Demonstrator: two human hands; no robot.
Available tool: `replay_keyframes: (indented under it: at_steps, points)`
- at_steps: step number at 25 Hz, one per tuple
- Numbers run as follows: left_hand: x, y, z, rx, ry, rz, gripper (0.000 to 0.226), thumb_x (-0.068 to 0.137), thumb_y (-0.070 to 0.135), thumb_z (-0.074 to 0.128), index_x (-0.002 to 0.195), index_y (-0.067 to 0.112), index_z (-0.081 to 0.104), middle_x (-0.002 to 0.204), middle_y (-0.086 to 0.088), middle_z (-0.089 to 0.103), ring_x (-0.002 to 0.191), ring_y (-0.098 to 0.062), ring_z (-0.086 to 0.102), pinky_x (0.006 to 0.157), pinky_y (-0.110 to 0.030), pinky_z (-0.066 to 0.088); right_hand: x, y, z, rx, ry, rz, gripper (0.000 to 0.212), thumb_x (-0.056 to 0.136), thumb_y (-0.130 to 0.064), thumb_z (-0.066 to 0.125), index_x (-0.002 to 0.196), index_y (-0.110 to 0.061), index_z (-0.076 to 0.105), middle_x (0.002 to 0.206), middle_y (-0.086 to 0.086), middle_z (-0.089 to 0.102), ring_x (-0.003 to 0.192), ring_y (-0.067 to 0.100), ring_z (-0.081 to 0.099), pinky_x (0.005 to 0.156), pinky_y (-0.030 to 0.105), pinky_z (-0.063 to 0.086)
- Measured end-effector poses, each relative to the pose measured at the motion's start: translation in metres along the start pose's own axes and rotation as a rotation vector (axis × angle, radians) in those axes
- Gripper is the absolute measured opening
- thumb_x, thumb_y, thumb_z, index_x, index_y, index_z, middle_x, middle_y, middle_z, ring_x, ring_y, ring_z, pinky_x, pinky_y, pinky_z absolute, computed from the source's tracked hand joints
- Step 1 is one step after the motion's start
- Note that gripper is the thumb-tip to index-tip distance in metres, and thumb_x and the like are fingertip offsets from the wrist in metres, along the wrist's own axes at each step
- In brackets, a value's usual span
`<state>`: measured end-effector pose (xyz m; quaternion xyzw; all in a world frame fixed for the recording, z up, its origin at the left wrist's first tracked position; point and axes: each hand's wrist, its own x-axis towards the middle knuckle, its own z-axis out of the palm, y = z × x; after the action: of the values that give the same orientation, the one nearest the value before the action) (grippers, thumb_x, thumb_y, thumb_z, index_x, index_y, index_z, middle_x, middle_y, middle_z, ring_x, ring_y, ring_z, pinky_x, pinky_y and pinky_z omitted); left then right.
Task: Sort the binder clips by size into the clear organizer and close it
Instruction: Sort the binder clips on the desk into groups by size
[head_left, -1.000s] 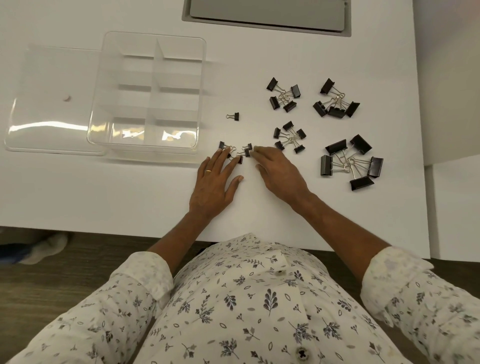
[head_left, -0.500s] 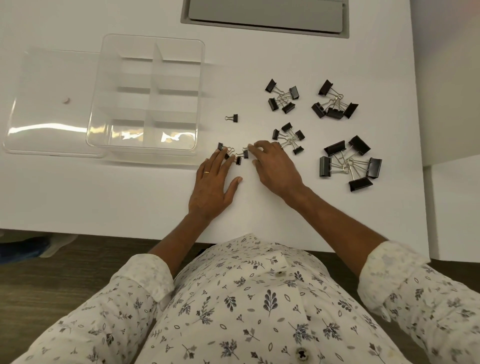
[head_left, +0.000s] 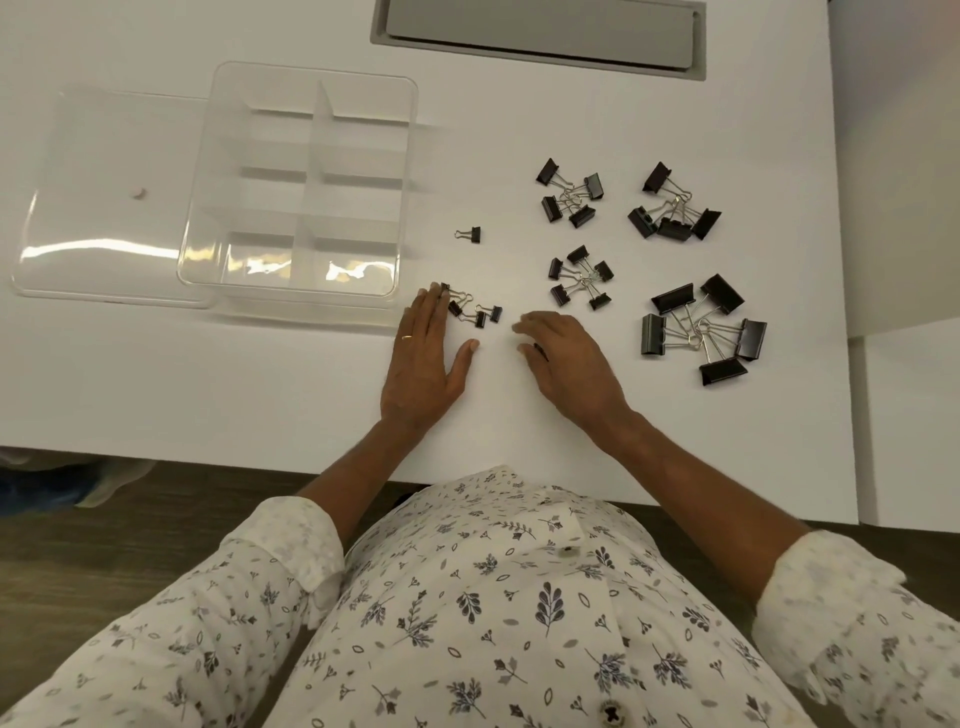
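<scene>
A clear organizer (head_left: 301, 283) with empty divided compartments stands at the left, its clear lid (head_left: 104, 208) lying flat beside it. Black binder clips lie in groups on the white table: a tiny-clip cluster (head_left: 475, 310), one lone tiny clip (head_left: 470, 235), a small pile (head_left: 581, 278), two medium piles (head_left: 570, 193) (head_left: 674, 210) and a large pile (head_left: 701, 327). My left hand (head_left: 423, 364) lies flat, its fingertips touching the tiny-clip cluster's left edge. My right hand (head_left: 569, 364) rests palm down just right of that cluster, fingers loosely curled and holding nothing.
A grey recessed panel (head_left: 540, 34) sits in the table at the back. The table's front edge (head_left: 208, 449) runs close to my body. A seam to a neighbouring surface (head_left: 852, 364) lies right of the large clips.
My right hand has drawn back toward me and to the right, off the tiny-clip cluster, leaving the clips uncovered. My left hand has barely shifted.
</scene>
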<state>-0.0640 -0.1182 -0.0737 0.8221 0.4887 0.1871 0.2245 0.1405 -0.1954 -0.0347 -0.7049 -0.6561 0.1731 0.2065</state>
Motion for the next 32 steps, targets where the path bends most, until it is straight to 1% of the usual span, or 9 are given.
replay_keyframes:
  at_steps: [5,9,11,14,17,20,23,28,32]
  points:
    - [0.005,0.002,0.002,-0.028,-0.008,0.005,0.057,0.108,0.028,0.044,0.159,0.009,0.028,0.167,-0.007,0.026,0.157,-0.020,0.018,0.127,-0.046,0.020,0.044,-0.016,0.015,-0.052,-0.089,-0.075,0.018,0.097,-0.011,0.060,0.111,-0.010,0.071,0.123,0.008,0.062,0.106,0.029,0.059,0.076,0.046,0.057]
    - [0.002,-0.002,-0.001,-0.132,0.056,-0.009,0.051,0.106,0.013,0.044,0.156,0.011,0.033,0.165,-0.007,0.029,0.156,-0.020,0.020,0.127,-0.046,0.021,0.076,-0.015,0.002,-0.060,-0.023,-0.093,0.021,0.094,-0.003,0.058,0.108,-0.010,0.073,0.117,0.006,0.066,0.102,0.028,0.061,0.073,0.045,0.057]
    - [0.000,-0.006,0.000,-0.117,0.066,0.014,0.048,0.106,0.011,0.044,0.153,0.008,0.039,0.162,-0.009,0.035,0.153,-0.023,0.026,0.126,-0.047,0.023,0.095,-0.013,-0.008,-0.079,-0.003,-0.095,0.031,0.093,0.002,0.054,0.116,-0.012,0.070,0.123,0.004,0.064,0.106,0.027,0.060,0.075,0.044,0.056]
    - [0.001,-0.004,0.001,-0.075,0.111,0.030,0.044,0.104,0.009,0.045,0.148,0.006,0.046,0.156,-0.011,0.043,0.148,-0.025,0.034,0.125,-0.048,0.025,0.126,-0.011,-0.016,-0.143,-0.172,-0.117,0.051,0.092,0.007,0.050,0.140,-0.010,0.055,0.146,0.010,0.050,0.122,0.033,0.053,0.090,0.043,0.054]
    - [0.001,-0.003,0.000,-0.070,0.111,0.029,0.043,0.103,0.010,0.045,0.146,0.007,0.048,0.153,-0.010,0.046,0.146,-0.025,0.037,0.125,-0.046,0.025,0.139,-0.008,-0.013,-0.237,-0.303,-0.180,0.050,0.092,0.005,0.050,0.140,-0.010,0.055,0.151,0.007,0.046,0.125,0.033,0.051,0.086,0.047,0.056]
    - [0.001,-0.006,0.001,-0.090,0.108,0.015,0.042,0.102,0.012,0.047,0.143,0.010,0.051,0.152,-0.008,0.048,0.146,-0.024,0.039,0.122,-0.046,0.029,0.132,-0.004,-0.015,-0.211,-0.212,-0.181,0.029,0.093,0.001,0.053,0.117,-0.005,0.067,0.133,0.008,0.060,0.112,0.031,0.060,0.083,0.046,0.057]
    - [0.000,-0.007,0.001,-0.120,0.137,0.005,0.036,0.100,0.011,0.051,0.135,0.012,0.057,0.147,-0.005,0.051,0.144,-0.022,0.041,0.119,-0.046,0.033,0.124,0.001,-0.023,-0.163,-0.187,-0.187,0.020,0.093,-0.002,0.056,0.108,-0.007,0.069,0.117,0.008,0.066,0.103,0.029,0.064,0.084,0.041,0.054]
    - [-0.001,-0.008,0.004,-0.114,0.161,0.005,0.032,0.100,0.022,0.058,0.130,0.013,0.059,0.142,-0.004,0.055,0.140,-0.020,0.045,0.119,-0.045,0.033,0.119,0.006,-0.023,-0.070,-0.205,-0.086,0.036,0.094,-0.007,0.061,0.129,-0.014,0.059,0.126,0.005,0.060,0.108,0.022,0.062,0.089,0.033,0.051]
    - [0.010,0.000,0.002,-0.151,0.170,-0.099,0.040,0.097,0.035,0.063,0.132,0.016,0.057,0.140,0.001,0.056,0.134,-0.016,0.048,0.114,-0.027,0.032,0.121,0.000,-0.008,-0.105,-0.212,-0.077,0.033,0.095,-0.003,0.054,0.125,-0.011,0.066,0.122,0.010,0.062,0.109,0.028,0.060,0.089,0.033,0.047]
